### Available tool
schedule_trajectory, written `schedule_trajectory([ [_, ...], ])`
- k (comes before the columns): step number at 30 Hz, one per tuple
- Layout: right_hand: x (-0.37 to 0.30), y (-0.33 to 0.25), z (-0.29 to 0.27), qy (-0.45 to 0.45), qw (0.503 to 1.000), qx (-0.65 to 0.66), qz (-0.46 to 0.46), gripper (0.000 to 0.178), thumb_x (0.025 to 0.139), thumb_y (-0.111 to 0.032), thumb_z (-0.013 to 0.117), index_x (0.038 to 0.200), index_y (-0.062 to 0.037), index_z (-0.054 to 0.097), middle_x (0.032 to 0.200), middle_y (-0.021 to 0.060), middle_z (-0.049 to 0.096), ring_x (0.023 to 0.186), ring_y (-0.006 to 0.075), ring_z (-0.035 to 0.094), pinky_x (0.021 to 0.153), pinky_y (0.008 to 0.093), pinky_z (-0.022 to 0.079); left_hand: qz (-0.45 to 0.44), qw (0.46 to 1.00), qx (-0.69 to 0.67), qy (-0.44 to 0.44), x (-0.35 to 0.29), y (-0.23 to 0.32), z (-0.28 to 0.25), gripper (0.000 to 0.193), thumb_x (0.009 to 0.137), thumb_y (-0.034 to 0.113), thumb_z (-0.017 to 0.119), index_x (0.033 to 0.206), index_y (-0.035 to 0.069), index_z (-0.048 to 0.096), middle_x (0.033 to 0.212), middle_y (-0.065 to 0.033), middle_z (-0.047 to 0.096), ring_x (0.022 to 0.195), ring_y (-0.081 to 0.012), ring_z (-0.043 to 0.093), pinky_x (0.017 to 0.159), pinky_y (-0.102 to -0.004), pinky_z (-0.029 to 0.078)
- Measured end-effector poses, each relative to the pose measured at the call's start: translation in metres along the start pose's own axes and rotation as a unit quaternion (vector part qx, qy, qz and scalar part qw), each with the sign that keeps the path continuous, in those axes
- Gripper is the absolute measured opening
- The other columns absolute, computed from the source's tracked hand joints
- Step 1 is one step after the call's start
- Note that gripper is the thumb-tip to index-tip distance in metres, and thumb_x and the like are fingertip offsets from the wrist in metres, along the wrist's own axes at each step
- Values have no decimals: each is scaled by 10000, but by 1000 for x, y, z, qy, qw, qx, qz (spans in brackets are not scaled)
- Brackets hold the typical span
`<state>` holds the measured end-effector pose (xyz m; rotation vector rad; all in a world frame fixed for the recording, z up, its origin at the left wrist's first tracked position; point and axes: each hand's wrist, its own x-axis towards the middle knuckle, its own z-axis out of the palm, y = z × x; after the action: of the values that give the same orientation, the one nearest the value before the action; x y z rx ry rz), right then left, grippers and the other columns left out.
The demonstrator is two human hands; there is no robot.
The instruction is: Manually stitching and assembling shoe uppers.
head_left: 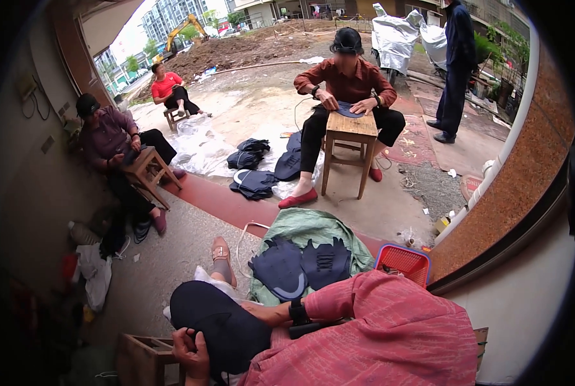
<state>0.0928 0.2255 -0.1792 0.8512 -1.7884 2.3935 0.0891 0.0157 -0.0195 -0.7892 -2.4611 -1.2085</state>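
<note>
The left hand (192, 352) sits lowest in view, its fingers (183, 336) curled closed on the near edge of a dark fabric piece (220, 325) draped over the lap. The piece runs up and rightward from those fingers toward the right wrist. The right hand is hidden under the sleeve; I cannot tell its state. Beyond the fingers, two dark shoe uppers (300, 265) lie on a green sheet (313, 226).

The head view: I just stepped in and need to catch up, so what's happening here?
The wearer sits with a dark shoe-upper piece on the lap; the left hand grips its edge, while the right hand is hidden behind the pink sleeve. More dark uppers lie on a green sack beside a red basket. Opposite, a person works a similar piece on a wooden stool.
</note>
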Motion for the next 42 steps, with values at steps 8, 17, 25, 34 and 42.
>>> schedule_trajectory([
  [8, -1, 19, -3, -17, 998, -5, 65, 439, 983, -319, 343, 1030, 49, 579, 1009, 144, 595, 957, 199, 513, 918, 342, 388, -17, 1000, 0, 0, -2, 3, -2, 161, 828, 98, 644, 905, 36, 517, 675, 11, 383, 567, -77, 330, 525, -264, 266],
  [17, -3, 21, -6, -31, 995, 37, 86, 432, 988, -328, 339, 1095, 32, 554, 1094, 146, 545, 1040, 227, 481, 966, 353, 345, 1, 1000, 10, 9, -1, 0, 0, 153, 834, 97, 638, 905, 37, 516, 659, 14, 369, 561, -75, 323, 518, -269, 251],
  [25, 0, 11, -6, -12, 999, 9, 46, 386, 967, -293, 401, 1020, 38, 590, 980, 97, 609, 946, 174, 530, 898, 325, 403, -8, 1000, 0, 11, -1, 0, 1, 150, 832, 89, 630, 915, 36, 518, 655, 10, 377, 560, -79, 334, 518, -276, 259],
  [34, 0, -10, 0, 3, 1000, 23, 17, 392, 969, -289, 408, 1033, 60, 574, 994, 105, 631, 918, 161, 539, 874, 319, 423, 26, 1000, 8, 4, 2, 14, -3, 195, 874, 146, 665, 1002, 25, 581, 733, -23, 527, 586, -116, 417, 547, -272, 375],
  [42, 3, -10, -4, -57, 998, -15, 10, 411, 967, -295, 377, 1052, 62, 562, 1073, 171, 611, 1003, 225, 540, 933, 346, 383, 31, 999, 7, 3, 1, 15, -5, 165, 864, 136, 664, 965, 30, 589, 678, -17, 447, 561, -128, 372, 524, -285, 340],
])
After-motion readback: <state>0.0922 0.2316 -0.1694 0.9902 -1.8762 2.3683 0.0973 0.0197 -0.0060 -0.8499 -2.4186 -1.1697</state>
